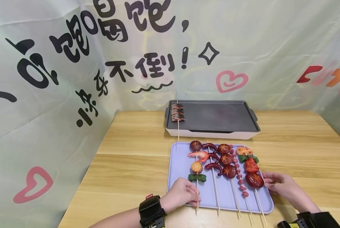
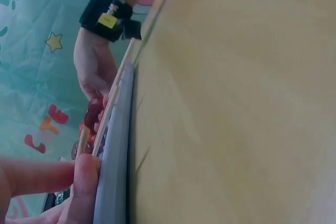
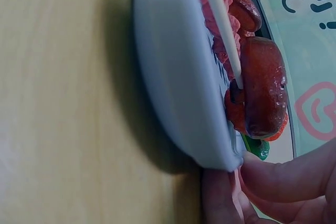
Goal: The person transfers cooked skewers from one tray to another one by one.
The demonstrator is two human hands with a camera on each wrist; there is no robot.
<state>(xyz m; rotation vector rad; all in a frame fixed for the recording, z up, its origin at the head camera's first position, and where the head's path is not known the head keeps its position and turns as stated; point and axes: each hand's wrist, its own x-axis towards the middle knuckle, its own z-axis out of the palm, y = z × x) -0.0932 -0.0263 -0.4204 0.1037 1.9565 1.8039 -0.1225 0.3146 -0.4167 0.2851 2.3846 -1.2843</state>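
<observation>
A lavender tray point(image 1: 177, 158) lies on the wooden table point(image 1: 130, 164) with several food skewers side by side on it. My left hand point(image 1: 196, 198) pinches the stick of the leftmost skewer point(image 1: 197, 157), which carries a mushroom, a shrimp, a ball and a green pepper. In the left wrist view its thumb point(image 2: 85, 182) presses that stick point(image 2: 107, 109) at the tray's near rim. My right hand point(image 1: 268, 183) grips the tray's right edge beside the sausage skewer point(image 1: 254, 179). The right wrist view shows its fingers point(image 3: 294, 177) pinching the tray's rim point(image 3: 178, 82).
Behind the tray stands a dark electric griddle point(image 1: 215, 115) with one meat skewer point(image 1: 177, 114) at its left end. A printed cloth backdrop point(image 1: 73, 63) closes in the table at the back and both sides. Bare table lies left of the tray.
</observation>
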